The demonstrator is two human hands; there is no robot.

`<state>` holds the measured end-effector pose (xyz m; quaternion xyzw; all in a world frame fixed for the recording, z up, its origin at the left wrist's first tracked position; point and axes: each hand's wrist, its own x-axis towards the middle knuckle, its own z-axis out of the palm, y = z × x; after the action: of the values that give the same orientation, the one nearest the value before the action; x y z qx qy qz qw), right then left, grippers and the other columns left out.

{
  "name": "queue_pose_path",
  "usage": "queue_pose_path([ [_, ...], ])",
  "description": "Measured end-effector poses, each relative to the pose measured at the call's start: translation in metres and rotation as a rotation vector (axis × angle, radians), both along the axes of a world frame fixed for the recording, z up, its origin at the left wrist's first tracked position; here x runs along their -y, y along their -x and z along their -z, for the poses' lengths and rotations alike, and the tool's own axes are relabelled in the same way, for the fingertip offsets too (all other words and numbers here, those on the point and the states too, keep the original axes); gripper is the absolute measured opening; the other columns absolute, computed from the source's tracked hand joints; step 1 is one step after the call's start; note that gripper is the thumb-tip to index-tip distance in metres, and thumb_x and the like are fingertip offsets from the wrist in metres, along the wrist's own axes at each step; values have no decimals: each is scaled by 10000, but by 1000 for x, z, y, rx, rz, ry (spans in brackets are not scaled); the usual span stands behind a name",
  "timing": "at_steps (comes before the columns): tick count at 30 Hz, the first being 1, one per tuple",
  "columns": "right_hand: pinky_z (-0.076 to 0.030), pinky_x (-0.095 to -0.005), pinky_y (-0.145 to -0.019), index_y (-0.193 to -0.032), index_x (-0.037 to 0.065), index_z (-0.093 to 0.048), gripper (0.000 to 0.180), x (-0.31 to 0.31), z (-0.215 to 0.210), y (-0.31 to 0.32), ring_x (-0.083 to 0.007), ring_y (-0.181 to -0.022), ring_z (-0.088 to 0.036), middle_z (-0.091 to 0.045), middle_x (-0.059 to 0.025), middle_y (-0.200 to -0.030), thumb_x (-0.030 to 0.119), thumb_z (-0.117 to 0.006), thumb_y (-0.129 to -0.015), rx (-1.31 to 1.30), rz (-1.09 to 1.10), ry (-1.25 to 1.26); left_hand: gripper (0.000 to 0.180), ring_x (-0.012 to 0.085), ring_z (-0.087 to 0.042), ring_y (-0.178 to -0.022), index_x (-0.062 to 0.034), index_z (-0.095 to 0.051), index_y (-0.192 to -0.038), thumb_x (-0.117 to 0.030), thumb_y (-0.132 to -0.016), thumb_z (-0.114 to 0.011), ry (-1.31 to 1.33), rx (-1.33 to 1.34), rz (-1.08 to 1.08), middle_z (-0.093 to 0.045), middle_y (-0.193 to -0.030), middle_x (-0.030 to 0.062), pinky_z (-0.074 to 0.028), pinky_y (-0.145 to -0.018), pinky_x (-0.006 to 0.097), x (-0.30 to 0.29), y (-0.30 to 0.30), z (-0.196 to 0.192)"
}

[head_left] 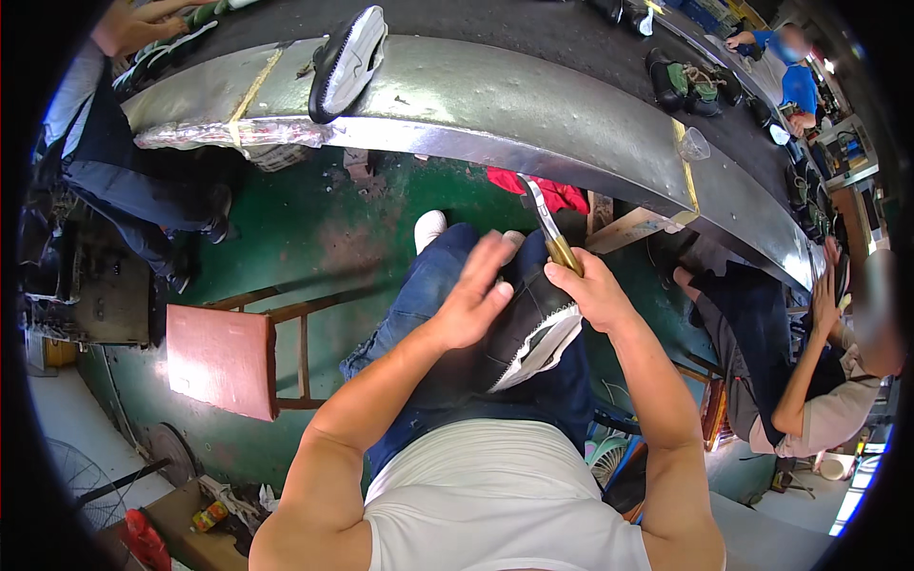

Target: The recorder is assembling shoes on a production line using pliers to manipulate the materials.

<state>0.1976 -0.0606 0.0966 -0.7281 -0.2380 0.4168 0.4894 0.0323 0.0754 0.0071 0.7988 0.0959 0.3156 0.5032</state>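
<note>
I see my left hand (473, 300) spread flat, fingers open, pressed on top of a black shoe upper with a white lining edge (533, 328), which sits on my lap over blue jeans (428, 285). My right hand (592, 293) is closed around the brass-coloured handle of a curved metal pincer tool (550, 233); its jaws point up and away from me, just above the shoe upper's far end. Whether the tool tip touches the shoe, can't tell.

Ahead runs a long curved grey metal conveyor worktop (533, 105). On it lies a black shoe with a white sole (347, 62), sole side showing, well apart from my hands. Further right on the belt, dark shoe pieces (687, 84). A red-seated wooden stool (224, 360) stands on the green floor (314, 228) to my left. Another person in a beige shirt (828, 400) sits at my right; someone else stands at upper left.
</note>
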Motion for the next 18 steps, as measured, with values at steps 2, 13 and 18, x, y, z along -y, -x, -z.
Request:
queue_pose_path([
  [2, -439, -249, -682, -1030, 13, -614, 327, 2, 0, 4, -64, -776, -513, -574, 13, -866, 295, -733, -914, 3, -21, -39, 352, 383, -523, -1240, -39, -543, -1286, -283, -1036, -495, 75, -227, 198, -581, -1246, 225, -418, -1024, 421, -12, 1, -4],
  [13, -402, -248, -624, -967, 38, -604, 299, 17, 4, 4, -54, -721, -475, -547, 30, -815, 298, -740, -910, 52, -56, -111, 415, 359, -632, -597, -5, -622, -765, -313, -1030, -538, 86, -215, -213, -635, -663, 195, -472, -559, 469, -2, -20, 26],
  [18, -419, -264, -609, -930, 16, -613, 351, 23, 3, 10, -65, -700, -499, -553, 10, -761, 350, -721, -920, 84, 7, -81, 494, 224, -604, -1067, -21, -544, -1290, -443, -1045, -470, 865, -312, -544, -620, -1234, 125, -513, -849, 380, -73, -24, 57],
])
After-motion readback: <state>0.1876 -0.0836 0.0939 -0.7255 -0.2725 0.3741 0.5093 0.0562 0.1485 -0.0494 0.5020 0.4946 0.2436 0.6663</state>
